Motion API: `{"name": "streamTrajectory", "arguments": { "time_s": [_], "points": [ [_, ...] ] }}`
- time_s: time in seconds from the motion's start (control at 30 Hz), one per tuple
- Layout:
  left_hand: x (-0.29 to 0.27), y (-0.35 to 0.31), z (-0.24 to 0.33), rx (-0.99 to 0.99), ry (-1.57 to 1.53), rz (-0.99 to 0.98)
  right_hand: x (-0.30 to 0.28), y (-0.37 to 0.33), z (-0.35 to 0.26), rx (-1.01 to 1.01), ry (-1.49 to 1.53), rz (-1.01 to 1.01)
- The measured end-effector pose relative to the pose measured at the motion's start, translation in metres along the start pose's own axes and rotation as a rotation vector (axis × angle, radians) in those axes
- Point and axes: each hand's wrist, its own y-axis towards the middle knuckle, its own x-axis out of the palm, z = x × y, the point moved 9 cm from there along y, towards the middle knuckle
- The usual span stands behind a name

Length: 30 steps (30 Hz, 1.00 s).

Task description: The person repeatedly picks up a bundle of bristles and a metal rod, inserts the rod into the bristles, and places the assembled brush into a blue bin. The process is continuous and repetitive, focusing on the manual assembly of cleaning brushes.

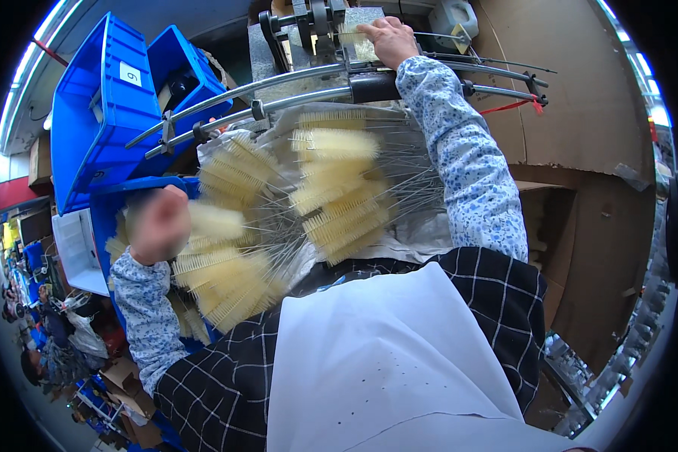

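Up at the metal machine point(305, 41), my right hand point(392, 41) closes its fingers at the end of a pale yellow bristle brush point(351, 35). My left hand point(160, 226) is smeared by motion over the blue bin at the left, so its fingers do not show clearly. Right beside it lies a blurred cream brush point(217, 221); whether I hold it, I cannot tell. A stack of wire-stemmed brushes point(346, 215) rests on pale cloth across my lap, stems pointing right. Further bunches of brushes point(230, 286) lie to its left, their thin stems crossing toward the middle.
Long metal rails point(294, 79) run across in front of me, with a red ribbon point(536, 105) at their right end. Blue plastic bins point(102, 113) stand at the left. Large cardboard sheets point(580, 83) rise at the right. A whitish jug point(453, 21) sits behind the machine.
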Motion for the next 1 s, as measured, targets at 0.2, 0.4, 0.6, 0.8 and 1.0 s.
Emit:
{"name": "streamTrajectory", "arguments": {
  "time_s": [0.2, 0.4, 0.6, 0.8, 1.0],
  "points": [
    [-0.058, -0.038, 0.022, 0.179, -0.02, 0.286, -0.026, -0.023, 0.038, 0.119, -0.052, 0.066],
    [-0.065, -0.054, 0.046, 0.335, -0.008, 0.287, -0.012, -0.044, 0.074, 0.243, 0.234, 0.222],
    [-0.063, -0.056, 0.057, 0.339, 0.044, 0.321, -0.018, -0.037, 0.046, 0.201, 0.245, 0.239],
    [-0.061, -0.062, 0.064, 0.348, 0.021, 0.298, -0.017, -0.027, 0.009, 0.202, 0.241, 0.217],
    [-0.061, -0.061, 0.062, 0.361, -0.004, 0.27, -0.014, -0.013, -0.049, 0.259, 0.221, 0.046]
  ]
}}
